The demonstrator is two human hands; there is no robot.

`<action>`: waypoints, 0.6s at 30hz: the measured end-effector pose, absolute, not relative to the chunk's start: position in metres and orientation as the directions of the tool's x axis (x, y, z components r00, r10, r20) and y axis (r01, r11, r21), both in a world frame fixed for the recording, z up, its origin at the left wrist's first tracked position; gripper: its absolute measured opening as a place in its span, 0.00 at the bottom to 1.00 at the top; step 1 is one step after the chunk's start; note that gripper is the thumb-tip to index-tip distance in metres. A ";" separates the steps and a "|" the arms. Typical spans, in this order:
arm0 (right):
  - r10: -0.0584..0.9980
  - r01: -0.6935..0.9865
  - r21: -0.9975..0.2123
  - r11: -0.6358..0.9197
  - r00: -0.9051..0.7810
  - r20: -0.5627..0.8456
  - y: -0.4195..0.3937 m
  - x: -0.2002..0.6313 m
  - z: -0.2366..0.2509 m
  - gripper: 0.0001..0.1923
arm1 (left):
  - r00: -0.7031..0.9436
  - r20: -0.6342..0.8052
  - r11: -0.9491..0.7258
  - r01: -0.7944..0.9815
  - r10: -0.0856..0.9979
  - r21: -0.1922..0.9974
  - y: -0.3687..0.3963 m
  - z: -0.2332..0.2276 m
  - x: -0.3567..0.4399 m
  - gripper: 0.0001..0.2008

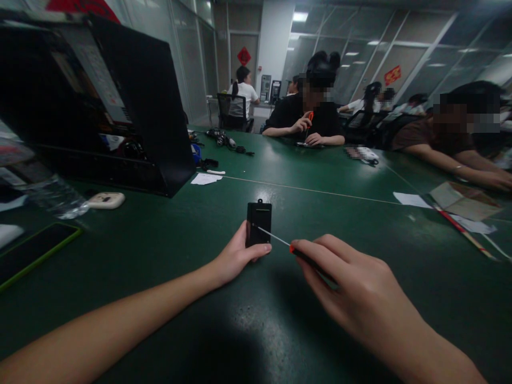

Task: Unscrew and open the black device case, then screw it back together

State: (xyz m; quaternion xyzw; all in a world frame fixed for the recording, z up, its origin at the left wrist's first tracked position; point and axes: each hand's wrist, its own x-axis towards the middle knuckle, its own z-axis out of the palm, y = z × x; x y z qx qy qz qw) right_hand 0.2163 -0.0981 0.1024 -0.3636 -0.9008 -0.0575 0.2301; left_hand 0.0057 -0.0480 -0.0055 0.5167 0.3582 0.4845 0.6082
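Observation:
A small flat black case (260,216) with a hanging loop at its far end rests on the green table (192,229). My left hand (242,250) grips its near end, thumb across the lower face and fingers along the left side. My right hand (348,272) is closed around a screwdriver (276,237) with a dark and orange handle. Its thin metal shaft slants left, and the tip meets or hovers just over the upper left of the case; I cannot tell which. Part of the handle is hidden by my fingers.
An open black computer case (176,122) stands at the left, by a plastic bottle (52,186), a white rounded gadget (106,200) and a green-edged phone (40,250). Cables (226,140) lie farther back. A person (296,114) opposite holds an orange screwdriver. A cardboard piece (460,200) is right.

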 end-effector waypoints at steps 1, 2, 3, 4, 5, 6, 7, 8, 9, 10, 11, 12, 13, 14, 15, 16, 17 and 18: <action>0.626 0.686 -0.054 0.726 -0.626 0.465 -0.099 0.217 0.104 0.14 | 0.272 0.044 0.033 -0.272 0.961 0.962 -0.047 -0.005 0.006 0.19; 0.626 0.691 -0.044 0.722 -0.625 0.467 -0.100 0.218 0.105 0.13 | 0.264 0.021 0.070 -0.332 0.964 0.941 -0.046 -0.004 0.007 0.20; 0.625 0.692 -0.033 0.721 -0.629 0.463 -0.102 0.218 0.106 0.13 | 0.253 -0.004 0.107 -0.397 0.968 0.912 -0.045 -0.004 0.007 0.20; 0.626 0.692 -0.024 0.721 -0.637 0.450 -0.104 0.219 0.106 0.12 | 0.243 -0.030 0.142 -0.460 0.970 0.876 -0.043 -0.004 0.007 0.20; 0.629 0.690 -0.017 0.724 -0.649 0.428 -0.105 0.219 0.106 0.12 | 0.238 -0.055 0.174 -0.515 0.970 0.839 -0.041 -0.005 0.006 0.19; 0.633 0.687 -0.014 0.726 -0.661 0.404 -0.107 0.219 0.106 0.12 | 0.236 -0.078 0.201 -0.559 0.969 0.804 -0.039 -0.005 0.006 0.18; 0.634 0.683 -0.011 0.731 -0.672 0.382 -0.108 0.219 0.104 0.12 | 0.235 -0.097 0.221 -0.592 0.967 0.775 -0.037 -0.006 0.005 0.18; 0.637 0.680 -0.010 0.733 -0.680 0.363 -0.108 0.219 0.103 0.12 | 0.234 -0.113 0.236 -0.613 0.966 0.754 -0.036 -0.006 0.004 0.18; 0.639 0.679 -0.008 0.734 -0.686 0.348 -0.108 0.218 0.101 0.12 | 0.233 -0.123 0.246 -0.625 0.965 0.741 -0.035 -0.007 0.003 0.18; 0.641 0.681 -0.003 0.732 -0.688 0.339 -0.108 0.218 0.099 0.12 | 0.231 -0.127 0.248 -0.629 0.965 0.736 -0.034 -0.007 0.003 0.18; 0.642 0.683 0.004 0.731 -0.689 0.338 -0.108 0.217 0.097 0.12 | 0.228 -0.125 0.245 -0.629 0.965 0.738 -0.034 -0.007 0.003 0.18; 0.640 0.685 0.013 0.728 -0.687 0.343 -0.107 0.216 0.095 0.12 | 0.227 -0.119 0.238 -0.626 0.967 0.743 -0.035 -0.007 0.003 0.18; 0.641 0.689 0.021 0.725 -0.685 0.347 -0.106 0.216 0.094 0.12 | 0.225 -0.112 0.231 -0.621 0.968 0.749 -0.035 -0.006 0.003 0.18; 0.640 0.691 0.026 0.722 -0.682 0.353 -0.106 0.215 0.093 0.12 | 0.222 -0.105 0.222 -0.616 0.969 0.756 -0.036 -0.006 0.004 0.19; 0.640 0.691 0.027 0.722 -0.682 0.353 -0.105 0.215 0.092 0.12 | 0.217 -0.100 0.216 -0.613 0.971 0.760 -0.036 -0.006 0.004 0.19; 0.639 0.690 0.026 0.723 -0.683 0.354 -0.104 0.214 0.092 0.12 | 0.213 -0.097 0.210 -0.611 0.972 0.763 -0.037 -0.005 0.005 0.19; 0.638 0.689 0.024 0.725 -0.684 0.354 -0.104 0.214 0.091 0.12 | 0.209 -0.095 0.205 -0.609 0.973 0.766 -0.038 -0.005 0.005 0.19; 0.637 0.687 0.022 0.726 -0.684 0.355 -0.103 0.213 0.091 0.12 | 0.205 -0.092 0.201 -0.608 0.974 0.768 -0.038 -0.004 0.006 0.19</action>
